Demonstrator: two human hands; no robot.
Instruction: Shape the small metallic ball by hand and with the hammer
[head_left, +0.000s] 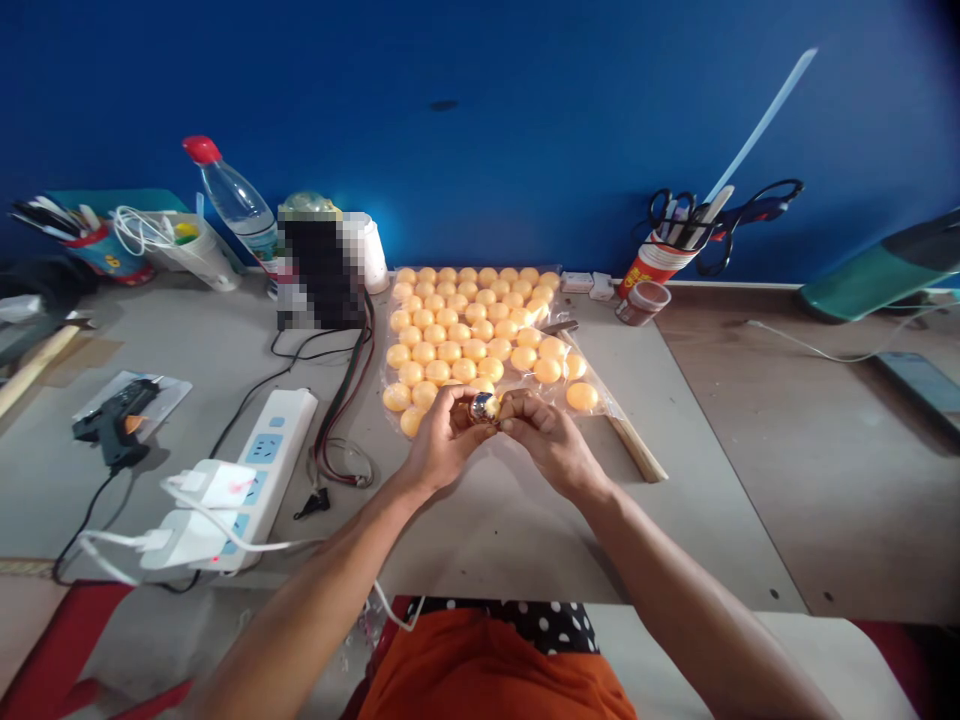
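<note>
Above the near edge of the ball pack, my left hand (442, 440) has its fingers and thumb closed around a small shiny silvery round thing (482, 406). A pale yellowish patch shows on its right side; its exact kind is not clear. My right hand (551, 435) is pinched against that right side, fingertips touching it. Just beyond both hands lie orange balls (448, 351), like table tennis balls, in rows in a clear plastic pack. Fingers partly hide the silvery thing and the nearest balls.
Left stand a white power strip (271, 440) with plugs, a black glue gun (120, 420) and loose cables (330, 430). A wooden stick (634, 445) lies right of the balls. Behind are a bottle (240, 205), a cup of scissors (660, 255) and a small jar (643, 302).
</note>
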